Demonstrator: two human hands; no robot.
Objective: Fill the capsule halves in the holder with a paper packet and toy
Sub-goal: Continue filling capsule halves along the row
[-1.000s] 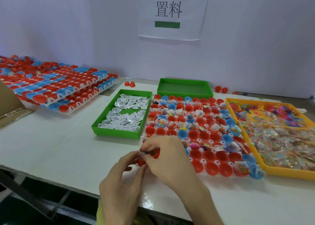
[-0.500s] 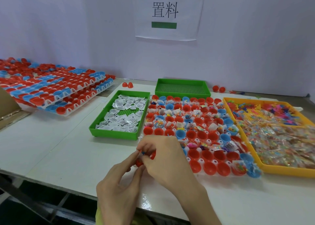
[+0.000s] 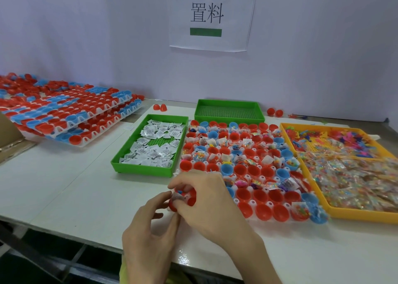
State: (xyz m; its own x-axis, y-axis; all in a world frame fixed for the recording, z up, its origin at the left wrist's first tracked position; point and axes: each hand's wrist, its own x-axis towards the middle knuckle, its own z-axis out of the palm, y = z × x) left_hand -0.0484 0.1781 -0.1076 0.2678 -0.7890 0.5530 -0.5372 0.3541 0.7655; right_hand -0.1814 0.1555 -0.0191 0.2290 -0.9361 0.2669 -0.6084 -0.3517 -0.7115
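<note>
At the near left corner of the white holder (image 3: pixel 253 202), the left hand (image 3: pixel 148 236) pinched a red capsule half (image 3: pixel 172 205) between thumb and forefinger. The right hand (image 3: pixel 206 199), its fingers curled, held a small toy packet (image 3: pixel 179 195) at the half's mouth. Paper packets (image 3: pixel 155 152) lay in the green tray (image 3: pixel 142 171) on the tabletop (image 3: pixel 75 186), and bagged toys (image 3: pixel 349 182) filled the yellow tray (image 3: pixel 355 216).

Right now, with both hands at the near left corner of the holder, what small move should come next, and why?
Probably push the toy packet fully down into the red capsule half. The right hand seems to pinch the packet at that cup's mouth, while the left hand holds the cup at the near left corner of the holder. The packet does not look seated yet.
</note>
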